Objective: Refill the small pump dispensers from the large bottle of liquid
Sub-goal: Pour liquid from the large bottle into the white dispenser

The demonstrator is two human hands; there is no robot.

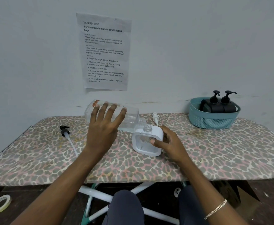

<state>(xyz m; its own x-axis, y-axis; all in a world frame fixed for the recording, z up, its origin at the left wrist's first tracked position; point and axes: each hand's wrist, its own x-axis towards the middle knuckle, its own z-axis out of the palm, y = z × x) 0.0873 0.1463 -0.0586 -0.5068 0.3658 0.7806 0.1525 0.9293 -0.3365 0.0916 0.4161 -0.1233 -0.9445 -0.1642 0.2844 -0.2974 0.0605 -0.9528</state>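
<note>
While tight in left hand (pixel 103 132) fingers (pixel 100 111), big bottle (pixel 131 117) over white dispenser (pixel 145 146) in right hand (pixel 170 142) fingers (pixel 166 131); black pump (pixel 63 129), basket (pixel 214 120) nearby.

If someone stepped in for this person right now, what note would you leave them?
Left hand grips the bottle, tipped with its mouth at the white dispenser's open neck.
Right hand holds that dispenser standing on the table.
White pump lies behind it; black pump lies at the left. Two black dispensers, pumps on, stand in the basket.
Done: white dispenser opened, pour set up; I cannot tell if liquid is flowing.
Left: fill it, refit the white pump. Whether the black ones are full does not show.
</note>
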